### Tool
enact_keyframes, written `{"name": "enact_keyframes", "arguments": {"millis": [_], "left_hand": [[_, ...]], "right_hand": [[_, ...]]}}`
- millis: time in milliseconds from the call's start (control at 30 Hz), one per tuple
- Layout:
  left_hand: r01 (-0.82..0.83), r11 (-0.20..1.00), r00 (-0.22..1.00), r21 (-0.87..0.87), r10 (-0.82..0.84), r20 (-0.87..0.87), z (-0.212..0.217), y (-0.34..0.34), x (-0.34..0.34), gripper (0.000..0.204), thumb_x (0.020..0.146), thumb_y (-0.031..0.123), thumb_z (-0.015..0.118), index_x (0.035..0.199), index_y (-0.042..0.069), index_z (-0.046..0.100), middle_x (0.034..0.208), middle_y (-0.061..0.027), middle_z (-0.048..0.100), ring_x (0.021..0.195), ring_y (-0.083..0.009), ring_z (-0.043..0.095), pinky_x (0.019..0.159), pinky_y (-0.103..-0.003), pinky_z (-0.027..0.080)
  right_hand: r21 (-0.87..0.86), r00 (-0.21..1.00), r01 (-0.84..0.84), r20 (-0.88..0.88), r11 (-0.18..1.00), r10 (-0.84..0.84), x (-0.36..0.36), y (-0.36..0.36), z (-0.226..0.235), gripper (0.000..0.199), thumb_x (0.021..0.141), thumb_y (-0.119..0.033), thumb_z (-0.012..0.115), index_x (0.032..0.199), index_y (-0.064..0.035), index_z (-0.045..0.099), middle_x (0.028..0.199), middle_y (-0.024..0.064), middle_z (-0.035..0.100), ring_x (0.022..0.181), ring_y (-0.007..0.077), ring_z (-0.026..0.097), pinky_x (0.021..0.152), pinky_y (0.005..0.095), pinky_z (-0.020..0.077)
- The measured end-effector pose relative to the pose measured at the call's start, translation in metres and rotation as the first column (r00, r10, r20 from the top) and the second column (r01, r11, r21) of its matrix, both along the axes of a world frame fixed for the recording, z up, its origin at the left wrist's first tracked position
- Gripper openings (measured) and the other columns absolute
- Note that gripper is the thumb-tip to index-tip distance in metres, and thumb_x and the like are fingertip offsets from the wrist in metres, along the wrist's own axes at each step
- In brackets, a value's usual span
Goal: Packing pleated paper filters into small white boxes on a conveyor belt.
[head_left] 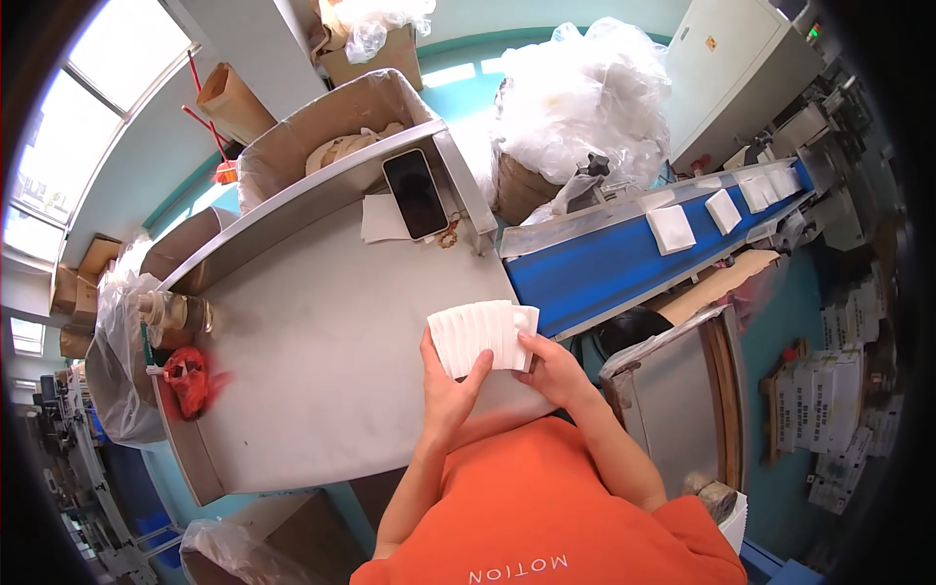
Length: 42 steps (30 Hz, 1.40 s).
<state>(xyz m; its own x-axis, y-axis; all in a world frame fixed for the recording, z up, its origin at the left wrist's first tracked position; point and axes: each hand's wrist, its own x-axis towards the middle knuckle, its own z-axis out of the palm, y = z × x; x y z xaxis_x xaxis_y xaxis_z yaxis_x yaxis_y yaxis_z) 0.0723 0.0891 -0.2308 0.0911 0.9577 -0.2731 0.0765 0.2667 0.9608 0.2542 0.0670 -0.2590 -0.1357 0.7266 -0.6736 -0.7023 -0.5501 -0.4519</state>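
A row of folded white tissue packs [476, 334] is held together above the near right part of the grey metal table. My left hand [450, 387] grips the row from its left end and near side, thumb across the front. At the right end, my right hand [554, 368] holds one more white piece [526, 321], set at a slight angle against the row. To the right, several similar white packs [671, 229] lie spaced along a blue conveyor belt [575, 278], whose near end meets the table edge.
A black phone [415, 194] lies on white sheets [382, 218] at the table's far side, beside a beaded bracelet [449, 232]. At the left edge are a red plastic bag [187, 378] and a clear jar [180, 312]. A raised metal rim [322, 168] borders the table.
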Motion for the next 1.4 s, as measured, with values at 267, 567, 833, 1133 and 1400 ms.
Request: {"name": "enact_keyframes", "arguments": {"millis": [267, 567, 833, 1133, 1400], "left_hand": [[0.096, 0.982, 0.982, 0.165, -0.067, -0.176, 0.0, -0.001, 0.003, 0.099, 0.079, 0.021, 0.078, 0.148, -0.002, 0.012, 0.138, -0.0232, 0.038, 0.127, -0.0316, 0.044, 0.103, -0.04, 0.039], [0.03, 0.967, 0.968, 0.254, 0.036, -0.248, -0.005, 0.0, 0.002, 0.098, 0.079, 0.018, 0.078, 0.148, 0.0, 0.01, 0.133, -0.0211, 0.045, 0.119, -0.0286, 0.052, 0.097, -0.037, 0.046], [0.078, 0.994, 0.996, 0.074, -0.075, -0.045, 0.006, 0.001, 0.008, 0.092, 0.081, 0.017, 0.075, 0.147, -0.002, 0.015, 0.133, -0.0213, 0.046, 0.121, -0.0293, 0.051, 0.099, -0.038, 0.044], [0.011, 0.994, 0.997, 0.109, -0.002, -0.079, 0.004, 0.003, 0.002, 0.085, 0.084, 0.016, 0.072, 0.147, -0.002, 0.019, 0.133, -0.0198, 0.048, 0.12, -0.0274, 0.052, 0.098, -0.037, 0.045], [0.076, 0.995, 0.995, 0.06, -0.08, 0.056, 0.003, 0.001, 0.011, 0.081, 0.085, 0.017, 0.072, 0.147, -0.001, 0.021, 0.132, -0.0189, 0.05, 0.118, -0.0255, 0.053, 0.095, -0.035, 0.047]], "right_hand": [[0.265, 0.688, -0.138, 0.719, 0.954, -0.101, -0.013, 0.009, 0.008, 0.049, 0.093, -0.04, 0.065, 0.115, 0.0022, 0.055, 0.097, 0.0069, 0.062, 0.088, 0.0105, 0.058, 0.079, 0.0258, 0.0492], [0.224, 0.803, -0.179, 0.596, 0.958, 0.011, -0.018, 0.002, -0.002, 0.023, 0.097, -0.018, 0.056, 0.111, -0.0001, 0.06, 0.095, 0.0055, 0.065, 0.078, 0.0102, 0.06, 0.064, 0.0249, 0.0504], [0.271, 0.624, -0.323, 0.781, 0.907, -0.011, -0.023, 0.013, 0.014, 0.042, 0.096, -0.038, 0.06, 0.111, 0.0012, 0.058, 0.094, 0.0059, 0.063, 0.086, 0.0094, 0.057, 0.075, 0.0241, 0.0488], [0.041, 0.952, 0.111, 0.284, 0.993, -0.118, -0.005, 0.005, -0.004, 0.03, 0.097, -0.022, 0.058, 0.117, -0.0001, 0.057, 0.1, 0.0082, 0.064, 0.08, 0.0162, 0.063, 0.069, 0.0229, 0.0492], [0.287, 0.836, -0.164, 0.548, 0.944, -0.022, -0.029, 0.011, 0.016, 0.036, 0.095, -0.03, 0.063, 0.112, 0.0018, 0.059, 0.093, 0.0045, 0.064, 0.083, 0.0108, 0.061, 0.065, 0.0246, 0.0492]]}}
